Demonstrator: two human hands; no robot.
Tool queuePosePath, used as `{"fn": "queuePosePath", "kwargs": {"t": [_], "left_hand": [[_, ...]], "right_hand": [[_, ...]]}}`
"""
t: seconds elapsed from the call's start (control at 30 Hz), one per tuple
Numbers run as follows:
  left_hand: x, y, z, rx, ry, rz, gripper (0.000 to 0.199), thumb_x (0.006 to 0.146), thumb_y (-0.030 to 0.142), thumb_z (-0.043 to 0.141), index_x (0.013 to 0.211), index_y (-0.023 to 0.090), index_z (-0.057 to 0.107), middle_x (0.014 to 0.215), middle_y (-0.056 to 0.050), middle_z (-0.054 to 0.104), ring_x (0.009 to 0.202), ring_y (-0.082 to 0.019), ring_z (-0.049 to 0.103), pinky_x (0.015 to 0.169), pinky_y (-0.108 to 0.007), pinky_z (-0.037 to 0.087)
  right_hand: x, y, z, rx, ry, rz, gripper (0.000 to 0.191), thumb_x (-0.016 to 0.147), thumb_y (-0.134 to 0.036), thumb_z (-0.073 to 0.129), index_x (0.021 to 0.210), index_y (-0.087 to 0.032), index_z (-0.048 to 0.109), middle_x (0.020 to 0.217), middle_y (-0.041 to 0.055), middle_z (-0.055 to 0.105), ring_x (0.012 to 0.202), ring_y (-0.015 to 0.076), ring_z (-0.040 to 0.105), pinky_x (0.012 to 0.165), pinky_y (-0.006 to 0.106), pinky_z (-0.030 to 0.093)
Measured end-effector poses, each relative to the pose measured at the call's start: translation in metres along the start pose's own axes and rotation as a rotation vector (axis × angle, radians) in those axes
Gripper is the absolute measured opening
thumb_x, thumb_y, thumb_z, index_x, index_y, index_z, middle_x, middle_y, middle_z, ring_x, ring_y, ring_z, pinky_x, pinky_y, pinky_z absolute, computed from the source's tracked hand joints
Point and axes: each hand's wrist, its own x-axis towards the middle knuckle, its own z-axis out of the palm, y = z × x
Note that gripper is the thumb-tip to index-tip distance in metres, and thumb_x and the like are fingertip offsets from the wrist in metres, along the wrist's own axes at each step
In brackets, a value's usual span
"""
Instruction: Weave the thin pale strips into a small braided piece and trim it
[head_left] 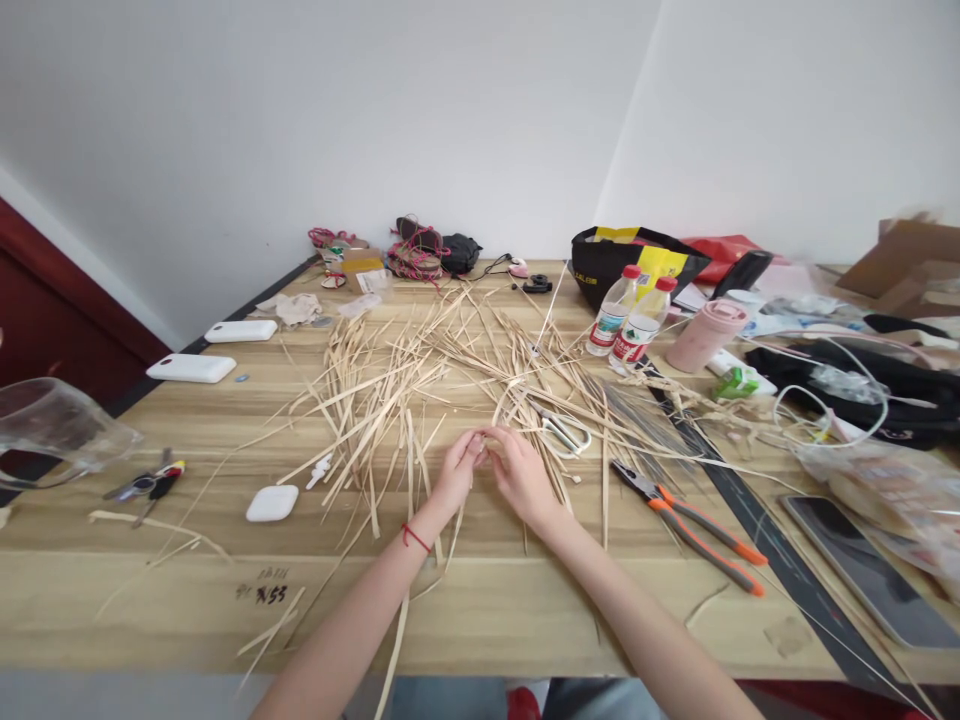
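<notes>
My left hand (459,468), with a red string at the wrist, is closed, its fingertips meeting those of my right hand (517,470) over the middle of the table. The right hand's fingers are curled inward as well. Thin pale strips run out around and below the fingers, but what lies between the fingertips is too small to make out. Beyond both hands spreads a loose heap of pale flat strips (382,390). White-handled scissors (564,436) lie among the strips, just right of my right hand.
Orange-handled pliers (694,525) and a phone (862,565) lie to the right. Two bottles (636,330), a pink cup (706,335) and a black bag (592,262) stand at the back right. A white case (271,503), keys (154,485) and a clear container (60,425) are left.
</notes>
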Motion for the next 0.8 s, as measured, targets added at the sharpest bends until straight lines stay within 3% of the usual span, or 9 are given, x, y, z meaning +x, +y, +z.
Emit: {"fn": "queuePosePath", "kwargs": {"t": [0.3, 0.53, 0.8], "left_hand": [[0.001, 0.002, -0.001, -0.084, 0.008, -0.023, 0.037, 0.079, 0.050, 0.053, 0.088, 0.014, 0.058, 0.062, 0.003, 0.040, 0.058, -0.010, 0.039, 0.056, -0.023, 0.035], [0.003, -0.001, -0.003, -0.166, -0.001, -0.064, 0.036, 0.078, 0.047, 0.056, 0.091, 0.014, 0.060, 0.059, 0.004, 0.040, 0.055, -0.009, 0.038, 0.056, -0.023, 0.034], [0.002, -0.003, -0.002, -0.086, -0.053, -0.068, 0.039, 0.080, 0.045, 0.054, 0.104, 0.015, 0.058, 0.061, 0.003, 0.044, 0.056, -0.009, 0.038, 0.054, -0.022, 0.033]], "right_hand": [[0.002, -0.001, -0.002, -0.052, 0.022, -0.018, 0.053, 0.077, 0.000, 0.042, 0.124, -0.023, 0.046, 0.114, 0.0084, 0.058, 0.107, 0.0254, 0.049, 0.091, 0.049, 0.042], [0.002, 0.004, -0.001, 0.084, 0.013, -0.010, 0.052, 0.078, -0.002, 0.039, 0.124, -0.025, 0.044, 0.116, 0.0079, 0.057, 0.110, 0.0231, 0.050, 0.093, 0.045, 0.043], [0.003, 0.009, 0.001, 0.196, 0.022, -0.005, 0.045, 0.080, -0.005, 0.039, 0.120, -0.025, 0.045, 0.111, 0.0091, 0.056, 0.102, 0.0207, 0.054, 0.086, 0.039, 0.048]]}}
